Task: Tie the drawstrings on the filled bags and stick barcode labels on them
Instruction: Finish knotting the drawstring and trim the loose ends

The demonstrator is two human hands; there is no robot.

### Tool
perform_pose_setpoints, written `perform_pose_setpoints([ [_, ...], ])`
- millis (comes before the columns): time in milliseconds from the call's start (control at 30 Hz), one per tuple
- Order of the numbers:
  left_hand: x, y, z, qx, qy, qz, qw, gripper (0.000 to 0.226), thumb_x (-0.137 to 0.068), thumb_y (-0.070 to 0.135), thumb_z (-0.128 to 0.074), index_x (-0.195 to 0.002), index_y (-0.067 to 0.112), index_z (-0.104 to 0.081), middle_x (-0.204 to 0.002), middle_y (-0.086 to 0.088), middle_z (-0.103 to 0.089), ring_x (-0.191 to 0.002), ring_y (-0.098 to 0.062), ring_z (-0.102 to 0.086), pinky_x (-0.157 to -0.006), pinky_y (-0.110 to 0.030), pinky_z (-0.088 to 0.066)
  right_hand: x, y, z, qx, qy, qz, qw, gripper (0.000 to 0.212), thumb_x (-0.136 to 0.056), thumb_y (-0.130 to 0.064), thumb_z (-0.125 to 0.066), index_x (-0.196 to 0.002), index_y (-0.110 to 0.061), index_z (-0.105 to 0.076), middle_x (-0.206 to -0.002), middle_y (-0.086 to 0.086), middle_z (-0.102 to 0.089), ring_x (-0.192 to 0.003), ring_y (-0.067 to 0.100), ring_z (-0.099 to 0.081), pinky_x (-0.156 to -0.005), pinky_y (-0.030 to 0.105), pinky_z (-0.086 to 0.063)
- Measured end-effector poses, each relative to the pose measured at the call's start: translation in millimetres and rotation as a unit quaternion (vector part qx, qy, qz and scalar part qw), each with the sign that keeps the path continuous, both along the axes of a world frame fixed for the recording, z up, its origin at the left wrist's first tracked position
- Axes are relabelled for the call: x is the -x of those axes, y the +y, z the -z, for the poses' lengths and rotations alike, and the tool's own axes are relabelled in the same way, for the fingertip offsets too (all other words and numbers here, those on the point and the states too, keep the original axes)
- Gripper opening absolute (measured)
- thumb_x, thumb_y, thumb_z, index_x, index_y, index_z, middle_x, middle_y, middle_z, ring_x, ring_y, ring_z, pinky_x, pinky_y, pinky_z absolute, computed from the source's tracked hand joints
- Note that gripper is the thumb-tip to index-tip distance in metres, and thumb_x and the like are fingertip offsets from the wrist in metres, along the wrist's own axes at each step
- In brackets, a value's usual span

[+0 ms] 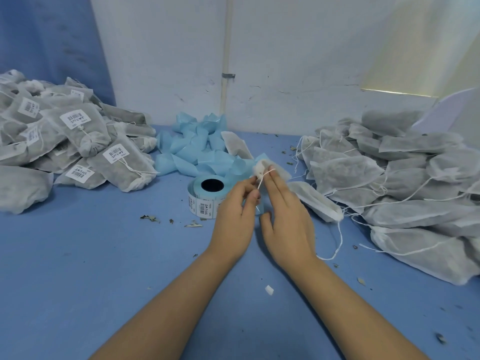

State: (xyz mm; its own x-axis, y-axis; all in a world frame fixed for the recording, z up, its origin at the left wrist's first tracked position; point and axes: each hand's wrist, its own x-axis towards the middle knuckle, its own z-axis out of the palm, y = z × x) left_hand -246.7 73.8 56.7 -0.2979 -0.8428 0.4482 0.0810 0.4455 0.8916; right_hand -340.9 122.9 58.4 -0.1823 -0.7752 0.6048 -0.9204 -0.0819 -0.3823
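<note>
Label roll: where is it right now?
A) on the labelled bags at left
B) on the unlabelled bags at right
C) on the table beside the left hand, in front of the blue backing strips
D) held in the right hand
C: the label roll stands on the blue table right by the left hand, which pinches the drawstring.

blue table (78, 255), grey-white bags (415, 178), pale-blue backing strips (192, 144)
</note>
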Motion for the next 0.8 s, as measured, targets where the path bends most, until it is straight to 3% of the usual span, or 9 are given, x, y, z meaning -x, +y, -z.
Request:
perform_pose_setpoints([
  [67, 1, -1, 1, 0.012, 0.004, -0.011, 1.000, 0.012, -0.098, 0.006, -0.045, -0.098, 0.005, -0.057, -0.125, 0.009, -0.056, -0.117, -0.013, -0.055, -0.098, -0.029, -0.044, 0, 0, -1, -0.013, 0.002, -0.003, 1.000, 0.067, -0.085, 0.001, -0.053, -0.147, -0.013, -0.034, -0.154, -0.002, -0.033, -0.123, 0.025, -0.049, -0.096, 0.038, -0.043],
  [167, -1, 0, -1, 0.022, 0.016, -0.018, 0.999, 0.027, -0.099, 0.007, -0.044, -0.124, 0.007, -0.054, -0.120, 0.008, -0.056, -0.106, -0.007, -0.059, -0.087, -0.030, -0.052, 1, -1, 1, -0.035, 0.019, 0.005, 0.999, 0.063, -0.086, -0.002, -0.052, -0.146, -0.012, -0.035, -0.153, -0.003, -0.034, -0.120, 0.027, -0.051, -0.094, 0.040, -0.043],
  [267, -1, 1, 0, 0.047, -0.008, -0.021, 0.999, 0.014, -0.098, 0.008, -0.046, -0.099, 0.005, -0.059, -0.139, 0.008, -0.048, -0.113, 0.005, -0.051, -0.089, -0.015, -0.045, 1, -1, 3, -0.027, 0.025, -0.003, 0.999, 0.061, -0.086, -0.001, -0.054, -0.144, -0.011, -0.040, -0.154, -0.001, -0.034, -0.121, 0.028, -0.052, -0.097, 0.041, -0.042],
  [333, -1, 3, -3, 0.044, -0.011, -0.008, 0.999, 0.016, -0.099, 0.008, -0.046, -0.094, 0.017, -0.058, -0.142, 0.008, -0.046, -0.118, 0.006, -0.049, -0.095, -0.010, -0.038, 1, -1, 4, -0.010, 0.012, -0.006, 1.000, 0.061, -0.085, 0.000, -0.054, -0.144, -0.011, -0.040, -0.153, -0.001, -0.035, -0.122, 0.029, -0.051, -0.098, 0.042, -0.042],
  [400, -2, 5, -5, 0.042, -0.001, 0.003, 0.999, 0.024, -0.099, 0.006, -0.045, -0.100, 0.028, -0.056, -0.133, 0.010, -0.054, -0.117, 0.007, -0.049, -0.096, -0.008, -0.036, 2, -2, 4, 0.016, -0.008, -0.011, 1.000, 0.061, -0.085, 0.000, -0.052, -0.143, -0.012, -0.041, -0.152, -0.002, -0.037, -0.120, 0.028, -0.052, -0.098, 0.040, -0.042],
  [467, -2, 5, -4, 0.038, -0.010, 0.009, 0.999, 0.021, -0.099, 0.005, -0.044, -0.104, 0.019, -0.058, -0.116, 0.015, -0.060, -0.105, 0.010, -0.053, -0.089, -0.006, -0.037, 3, -2, 4, 0.051, -0.030, -0.017, 0.998, 0.059, -0.086, 0.000, -0.051, -0.142, -0.014, -0.044, -0.149, -0.006, -0.041, -0.118, 0.022, -0.052, -0.098, 0.035, -0.042],
  [600, -2, 4, 2, 0.024, -0.063, 0.021, 0.997, 0.016, -0.098, 0.007, -0.044, -0.090, 0.008, -0.057, -0.087, -0.010, -0.062, -0.075, -0.006, -0.050, -0.070, -0.016, -0.039, 8, -4, 10, 0.073, -0.152, -0.030, 0.985, 0.043, -0.093, -0.006, -0.050, -0.133, -0.022, -0.055, -0.140, -0.013, -0.051, -0.123, -0.001, -0.047, -0.095, 0.023, -0.044],
  [700, -1, 1, 4, 0.012, -0.087, 0.036, 0.995, 0.015, -0.097, 0.008, -0.046, -0.087, 0.004, -0.056, -0.084, -0.012, -0.061, -0.072, -0.009, -0.048, -0.070, -0.023, -0.040, 12, -5, 11, 0.091, -0.226, -0.028, 0.970, 0.029, -0.093, -0.018, -0.052, -0.118, -0.024, -0.065, -0.118, -0.014, -0.063, -0.104, -0.005, -0.055, -0.081, 0.017, -0.043],
  [800, 0, -1, 7, 0.002, -0.119, 0.040, 0.992, 0.017, -0.097, 0.011, -0.046, -0.082, 0.008, -0.054, -0.080, -0.006, -0.062, -0.069, -0.007, -0.050, -0.070, -0.027, -0.042, 15, -6, 11, 0.114, -0.266, -0.018, 0.957, 0.023, -0.092, -0.013, -0.058, -0.106, -0.026, -0.071, -0.096, -0.016, -0.067, -0.082, 0.000, -0.057, -0.073, 0.014, -0.041],
])
